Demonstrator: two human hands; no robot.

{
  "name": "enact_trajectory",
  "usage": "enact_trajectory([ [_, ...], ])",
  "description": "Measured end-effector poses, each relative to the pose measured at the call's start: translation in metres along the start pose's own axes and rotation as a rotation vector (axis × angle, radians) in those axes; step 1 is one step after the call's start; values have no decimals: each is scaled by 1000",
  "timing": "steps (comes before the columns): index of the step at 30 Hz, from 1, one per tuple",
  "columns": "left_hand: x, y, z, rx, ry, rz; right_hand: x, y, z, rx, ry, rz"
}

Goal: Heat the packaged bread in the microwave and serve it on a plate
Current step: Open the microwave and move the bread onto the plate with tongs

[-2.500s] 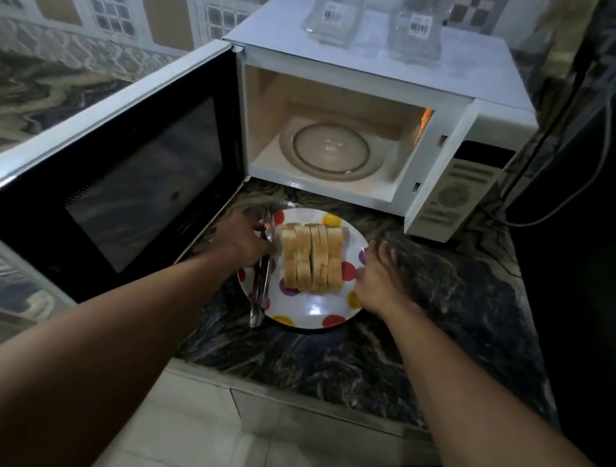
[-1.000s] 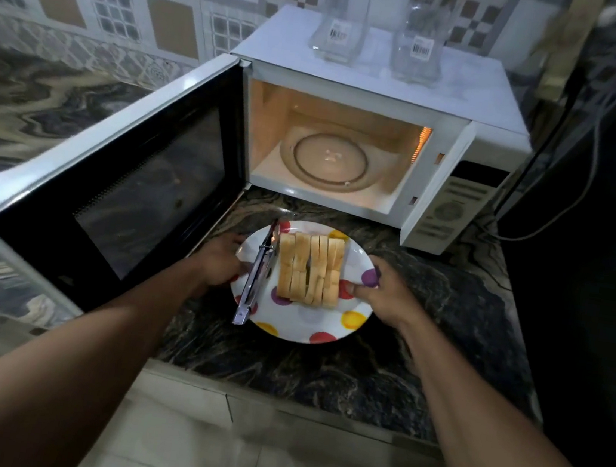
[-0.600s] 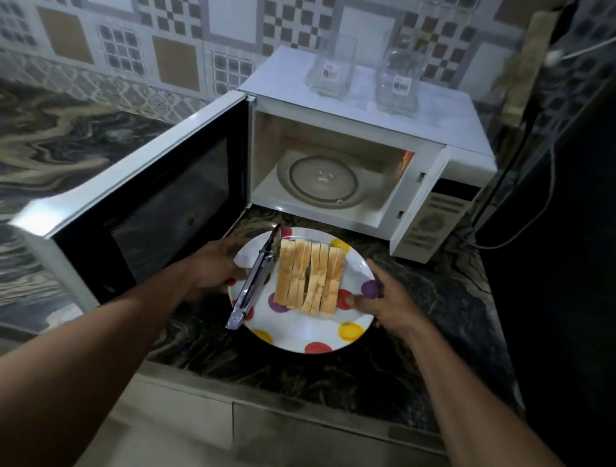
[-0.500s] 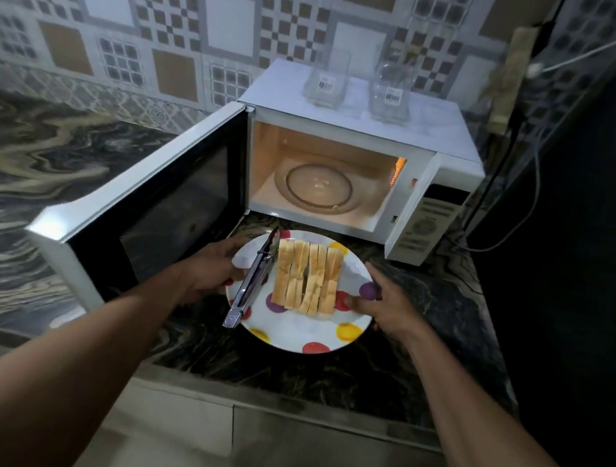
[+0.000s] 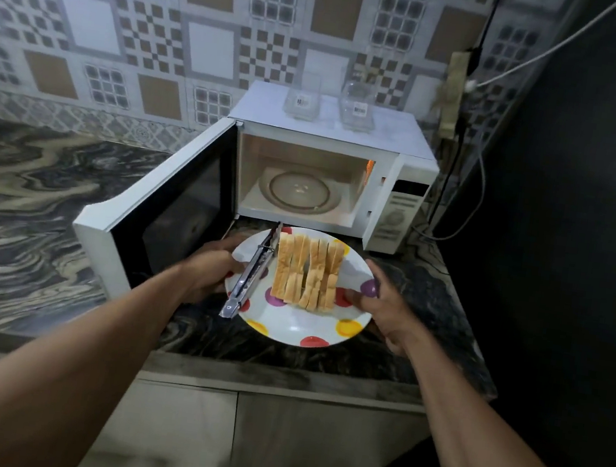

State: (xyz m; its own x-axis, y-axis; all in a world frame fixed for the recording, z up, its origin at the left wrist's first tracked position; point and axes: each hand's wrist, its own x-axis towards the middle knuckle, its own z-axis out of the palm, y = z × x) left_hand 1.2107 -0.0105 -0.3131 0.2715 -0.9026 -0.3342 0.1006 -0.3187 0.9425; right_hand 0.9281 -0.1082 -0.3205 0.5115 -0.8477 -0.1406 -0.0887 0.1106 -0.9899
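Note:
A white plate (image 5: 294, 327) with coloured dots carries several bread slices (image 5: 307, 272) standing on edge in a row. Metal tongs (image 5: 250, 274) lie across the plate's left side. My left hand (image 5: 210, 265) grips the plate's left rim and my right hand (image 5: 381, 303) grips its right rim, thumb on top. The plate is held just above the dark marble counter (image 5: 442, 329), in front of the white microwave (image 5: 400, 206). Its door (image 5: 152, 213) hangs wide open to the left, and the lit cavity holds only the glass turntable (image 5: 298, 193).
Two clear glass containers (image 5: 302, 101) stand on top of the microwave. Cables (image 5: 473, 184) hang at the right against a dark wall. A patterned tile wall rises behind. The counter's front edge runs below the plate, with cabinet fronts underneath.
Both hands took hold of the plate's rims and raised it off the counter toward me. My head has pulled back, so the microwave looks farther away.

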Motion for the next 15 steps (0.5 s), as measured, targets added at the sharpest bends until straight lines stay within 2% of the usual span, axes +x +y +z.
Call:
enact_trajectory([
  [6,-22,0,12,-36,-157,23,-30,3,-8,27,-8,-4],
  [15,-89,-3,37,-35,-122,14,-90,-11,-23,22,-47,-55],
])
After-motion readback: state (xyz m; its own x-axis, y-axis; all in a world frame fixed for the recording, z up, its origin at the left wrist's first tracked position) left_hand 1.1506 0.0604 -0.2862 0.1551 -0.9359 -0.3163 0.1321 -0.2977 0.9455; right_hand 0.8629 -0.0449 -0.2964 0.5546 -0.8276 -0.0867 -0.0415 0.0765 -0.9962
